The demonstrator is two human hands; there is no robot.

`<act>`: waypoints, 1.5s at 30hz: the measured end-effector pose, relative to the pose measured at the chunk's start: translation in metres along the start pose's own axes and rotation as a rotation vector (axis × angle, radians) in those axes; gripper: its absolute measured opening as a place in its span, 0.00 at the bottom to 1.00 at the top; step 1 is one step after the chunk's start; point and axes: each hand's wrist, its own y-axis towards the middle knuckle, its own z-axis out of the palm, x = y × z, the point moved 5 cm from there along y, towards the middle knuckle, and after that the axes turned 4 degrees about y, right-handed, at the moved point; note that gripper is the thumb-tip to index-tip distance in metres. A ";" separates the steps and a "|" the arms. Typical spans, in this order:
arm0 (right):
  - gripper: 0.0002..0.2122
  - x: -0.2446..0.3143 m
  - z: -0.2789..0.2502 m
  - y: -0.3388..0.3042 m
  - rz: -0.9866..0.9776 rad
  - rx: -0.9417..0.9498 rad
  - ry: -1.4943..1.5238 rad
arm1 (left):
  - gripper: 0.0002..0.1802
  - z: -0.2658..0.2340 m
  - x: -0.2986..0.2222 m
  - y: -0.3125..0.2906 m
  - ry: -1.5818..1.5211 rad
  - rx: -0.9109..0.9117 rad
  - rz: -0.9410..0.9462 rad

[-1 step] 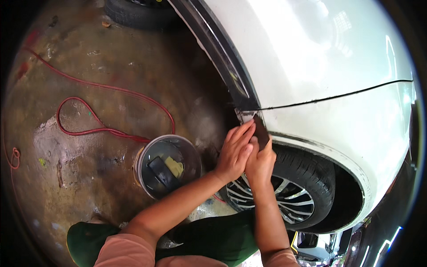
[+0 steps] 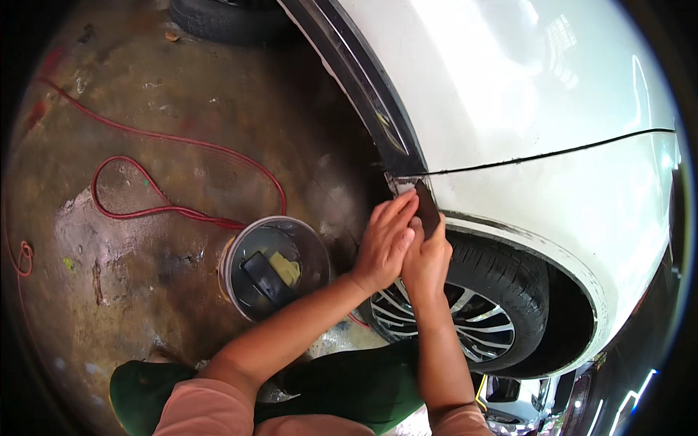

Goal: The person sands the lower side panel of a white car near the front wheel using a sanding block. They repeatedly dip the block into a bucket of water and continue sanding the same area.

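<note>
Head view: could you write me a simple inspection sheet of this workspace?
Surface: floor, stained, with shiny patches.
Job's things: dark flat piece at the body edge of a white car, near its wheel.
Clutter: bucket holding a black block and a yellowish piece.
Hands: right hand holds the dark flat piece; left hand, fingers extended, close beside; its grip unclear.
Cables: red hose or cable, looped.
Surroundings: tyre, upper left; another vehicle, lower right.

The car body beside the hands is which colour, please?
The car body is white, seen best in the head view.
</note>
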 end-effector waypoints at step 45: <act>0.12 0.003 0.017 -0.004 0.004 -0.012 -0.019 | 0.29 -0.019 0.015 0.013 -0.020 0.087 0.043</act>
